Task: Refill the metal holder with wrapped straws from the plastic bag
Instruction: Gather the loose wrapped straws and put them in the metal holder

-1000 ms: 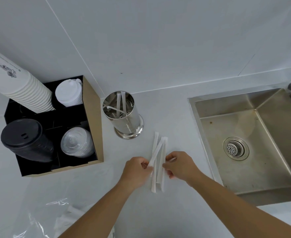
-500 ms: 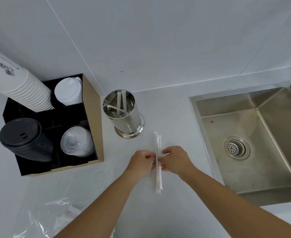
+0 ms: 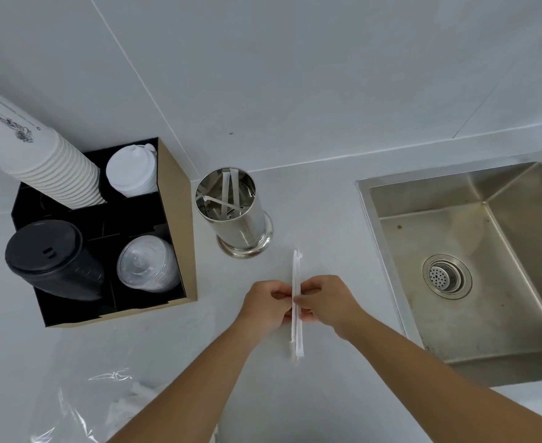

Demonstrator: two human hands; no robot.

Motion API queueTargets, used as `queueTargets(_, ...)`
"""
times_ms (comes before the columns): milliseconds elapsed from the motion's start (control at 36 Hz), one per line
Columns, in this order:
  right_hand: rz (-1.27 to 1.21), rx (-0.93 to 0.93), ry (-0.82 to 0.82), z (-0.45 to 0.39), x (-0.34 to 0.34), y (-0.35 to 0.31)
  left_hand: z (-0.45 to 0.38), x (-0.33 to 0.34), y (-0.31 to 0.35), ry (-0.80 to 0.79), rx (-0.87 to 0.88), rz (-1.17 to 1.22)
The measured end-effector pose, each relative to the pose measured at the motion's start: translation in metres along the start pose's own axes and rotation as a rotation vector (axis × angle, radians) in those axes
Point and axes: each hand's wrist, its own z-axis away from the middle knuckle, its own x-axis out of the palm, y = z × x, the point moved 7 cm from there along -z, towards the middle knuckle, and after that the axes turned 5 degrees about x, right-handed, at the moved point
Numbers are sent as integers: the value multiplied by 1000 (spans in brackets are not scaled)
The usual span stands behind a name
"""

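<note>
A small bundle of white paper-wrapped straws (image 3: 296, 273) lies lengthwise on the counter, squeezed from both sides. My left hand (image 3: 264, 306) pinches it from the left and my right hand (image 3: 327, 302) from the right. The shiny metal holder (image 3: 234, 215) stands just beyond the bundle's far end, with a few wrapped straws leaning inside. The clear plastic bag (image 3: 81, 410) lies crumpled at the bottom left, partly under my left forearm.
A cardboard organiser (image 3: 180, 238) on the left holds stacked white paper cups (image 3: 39, 161), white lids, black lids (image 3: 52, 260) and clear lids (image 3: 148, 266). A steel sink (image 3: 474, 266) is sunk into the counter on the right. A wall rises behind.
The splayed straws have been pressed together into one straight, tight bundle between both hands. The hands have closed in toward each other and shifted slightly toward the holder.
</note>
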Motion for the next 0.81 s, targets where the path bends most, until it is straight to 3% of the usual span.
queueTargets(194, -68, -59, -74, 6, 1, -4, 2, -4, 5, 31, 57, -66)
queueTargets(528, 276, -313, 74, 20, -12, -32, 21, -9, 39, 102, 221, -151)
queueTargets(806, 442, -582, 140, 44, -5, -49, 30, -20, 87, -23, 403, -100)
